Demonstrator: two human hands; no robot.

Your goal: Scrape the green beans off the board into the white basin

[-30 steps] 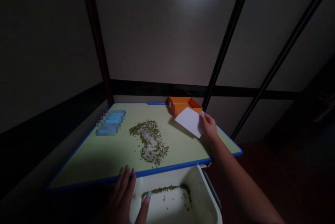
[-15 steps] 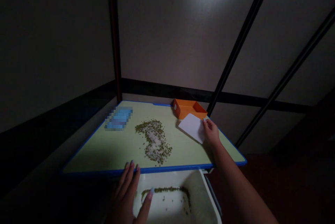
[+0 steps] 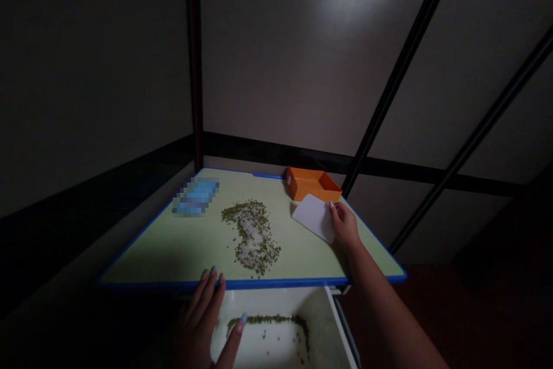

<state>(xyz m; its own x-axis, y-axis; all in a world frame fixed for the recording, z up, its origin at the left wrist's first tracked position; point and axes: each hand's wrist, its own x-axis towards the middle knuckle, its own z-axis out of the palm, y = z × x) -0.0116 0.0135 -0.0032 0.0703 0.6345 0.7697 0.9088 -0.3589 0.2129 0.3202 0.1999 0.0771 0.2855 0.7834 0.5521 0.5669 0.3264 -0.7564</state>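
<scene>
My right hand [image 3: 344, 225] grips the right edge of a flat white card-like sheet [image 3: 316, 218], held tilted low over the right side of the table. My left hand [image 3: 205, 317] has its fingers spread, with the fingertips at the table's blue front edge and the thumb over the open drawer [image 3: 336, 317]. A loose pile of small green grains mixed with white ones [image 3: 253, 236] lies on the pale table [image 3: 173, 248], left of the sheet. More green grains [image 3: 272, 319] line the drawer's back and right inner edges, with several scattered on its floor.
An open orange box [image 3: 313, 185] stands at the back right of the table, just behind the sheet. At the back left lies a blurred-out blue rectangular thing [image 3: 196, 196]. Panelled walls [image 3: 276, 58] close in behind and on the left.
The view has shifted slightly. My right hand and the white sheet have come a little nearer and to the left. My left hand stays at the front edge, and the grain pile looks the same.
</scene>
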